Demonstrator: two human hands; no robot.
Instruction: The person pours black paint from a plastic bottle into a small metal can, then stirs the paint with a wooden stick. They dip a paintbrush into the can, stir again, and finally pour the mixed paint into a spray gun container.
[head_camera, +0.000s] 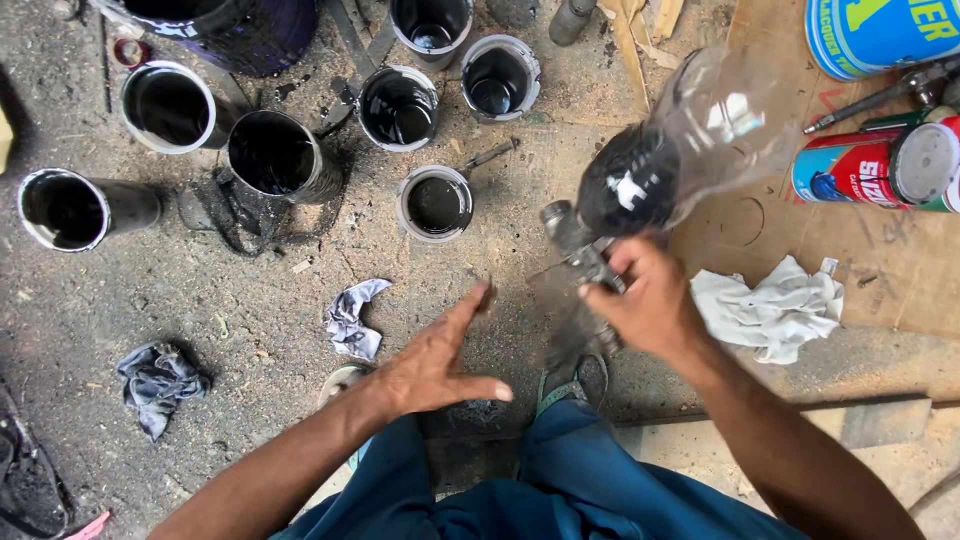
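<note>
My right hand (650, 305) grips a metal spray gun (578, 250) with a clear plastic bottle (690, 150) fixed on top; the bottle's lower part holds black liquid. My left hand (435, 355) hovers flat with its fingers spread, just left of the gun, holding nothing. A small tin of black paint (435, 203) stands on the ground ahead of the left hand. A white rag (770, 310) lies right of my right hand.
Several open tins of black paint (270, 152) stand across the dirty floor. A grey rag (352, 320) and a dark rag (158, 385) lie on the ground. Labelled cans (870, 165) rest on cardboard (860, 260) at right. My sandalled foot (572, 385) shows below.
</note>
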